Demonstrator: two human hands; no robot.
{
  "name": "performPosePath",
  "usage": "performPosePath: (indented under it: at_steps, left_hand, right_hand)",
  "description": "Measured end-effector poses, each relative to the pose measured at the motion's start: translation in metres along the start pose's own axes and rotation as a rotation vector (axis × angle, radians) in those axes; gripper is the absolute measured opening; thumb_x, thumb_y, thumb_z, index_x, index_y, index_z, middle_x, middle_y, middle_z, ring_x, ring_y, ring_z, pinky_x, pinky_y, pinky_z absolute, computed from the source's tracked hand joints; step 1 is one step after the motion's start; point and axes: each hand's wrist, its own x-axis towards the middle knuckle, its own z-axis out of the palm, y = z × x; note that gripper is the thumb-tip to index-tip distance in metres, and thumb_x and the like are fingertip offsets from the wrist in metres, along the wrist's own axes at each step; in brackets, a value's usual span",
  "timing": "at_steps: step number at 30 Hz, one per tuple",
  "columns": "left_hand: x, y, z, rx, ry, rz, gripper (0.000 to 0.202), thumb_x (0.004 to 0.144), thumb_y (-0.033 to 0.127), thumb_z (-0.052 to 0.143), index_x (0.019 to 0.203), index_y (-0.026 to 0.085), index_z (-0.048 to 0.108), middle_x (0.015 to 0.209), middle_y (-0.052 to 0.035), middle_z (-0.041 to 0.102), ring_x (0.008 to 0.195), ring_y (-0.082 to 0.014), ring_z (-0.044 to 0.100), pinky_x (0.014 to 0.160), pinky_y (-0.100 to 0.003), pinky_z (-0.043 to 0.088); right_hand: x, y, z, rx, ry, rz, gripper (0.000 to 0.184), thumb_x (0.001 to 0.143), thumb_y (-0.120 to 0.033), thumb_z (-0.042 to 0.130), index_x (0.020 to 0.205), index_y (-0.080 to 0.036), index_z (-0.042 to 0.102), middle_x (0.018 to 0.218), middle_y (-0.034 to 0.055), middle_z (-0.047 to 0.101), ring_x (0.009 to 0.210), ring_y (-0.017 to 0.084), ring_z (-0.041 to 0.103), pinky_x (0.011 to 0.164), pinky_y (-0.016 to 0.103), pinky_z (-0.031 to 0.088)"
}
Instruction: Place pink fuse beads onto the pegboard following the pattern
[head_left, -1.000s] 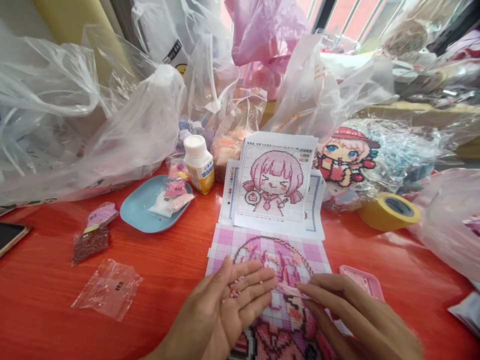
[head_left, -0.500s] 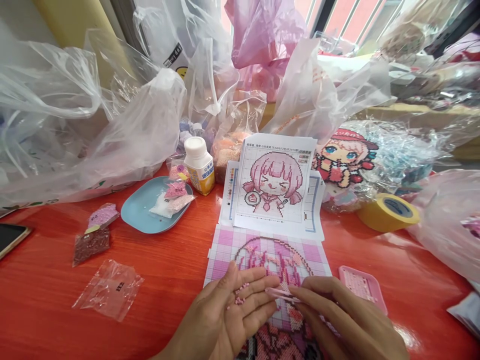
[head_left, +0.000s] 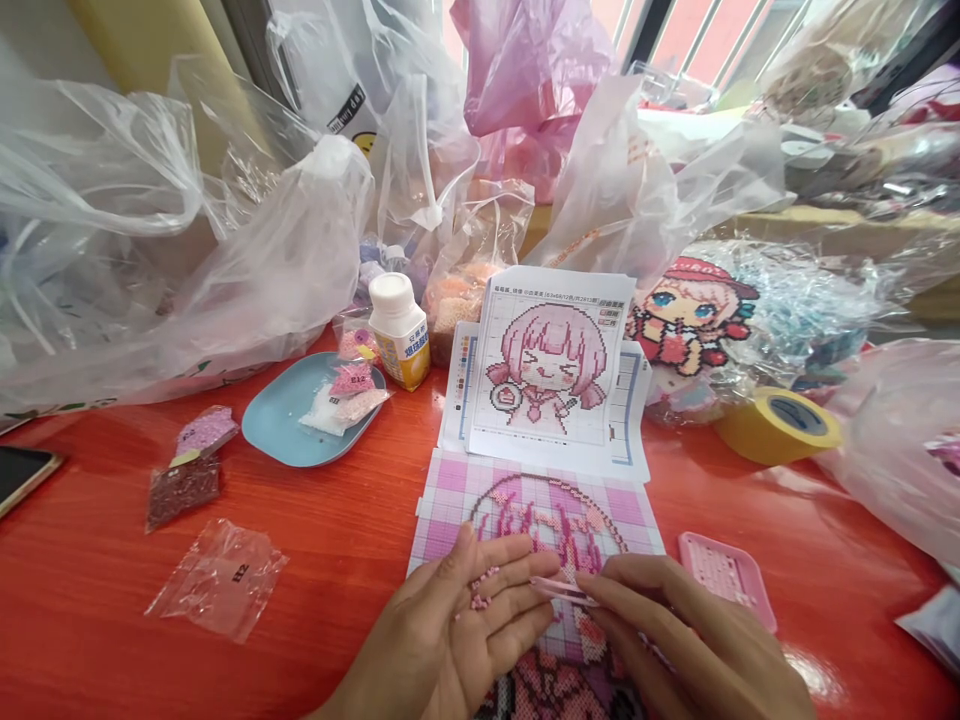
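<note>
Several pink beads [head_left: 480, 601] lay in the left hand [head_left: 450, 635], held open, palm up, in head view. Right hand [head_left: 675, 625] pinched tweezers [head_left: 561, 588], long axis crosswise, tips pointing left toward the beads but apart from them. Board [head_left: 439, 535] lay beneath and beyond both hands.

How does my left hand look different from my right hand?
Your left hand is palm up; your right hand shows its back. The left's fingers stretch out; the right's are bent. The left holds loose pink beads, the right pinches pink tweezers. Both are bare.
</note>
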Motion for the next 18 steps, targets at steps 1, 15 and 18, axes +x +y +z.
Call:
performPosePath:
  at_steps: [1,15,18]
  left_hand:
    - [0.0002,-0.0001,0.0001,-0.001,-0.003,0.000,0.041,0.094,0.034,0.048,0.113,0.001,0.065,0.119,-0.0214,0.068,0.118,-0.0289,0.060,0.108,-0.040,0.040]
    - [0.0014,0.0038,0.0021,-0.014,0.003,-0.005,0.045,0.097,0.036,0.041,0.108,0.001,0.067,0.116,-0.0216,0.069,0.116,-0.0268,0.062,0.104,-0.037,0.044]
    - [0.0027,0.0035,0.0020,-0.016,0.010,-0.009,0.045,0.096,0.036,0.042,0.109,0.001,0.067,0.116,-0.0222,0.069,0.117,-0.0270,0.061,0.104,-0.037,0.043]
  right_hand:
    - [-0.0002,0.0000,0.0003,0.001,0.000,-0.004,0.021,0.095,-0.018,0.041,0.109,-0.019,0.058,0.087,0.0040,0.063,0.071,0.007,0.065,0.057,0.014,0.050]
    - [-0.0001,0.0028,-0.0053,-0.099,0.022,0.007,0.020,0.096,-0.020,0.040,0.104,-0.019,0.058,0.086,0.0052,0.064,0.072,0.010,0.064,0.059,0.016,0.051]
    - [-0.0002,0.0019,-0.0066,-0.117,0.025,0.003,0.020,0.095,-0.019,0.040,0.104,-0.019,0.058,0.085,0.0050,0.064,0.071,0.010,0.065,0.058,0.016,0.051]
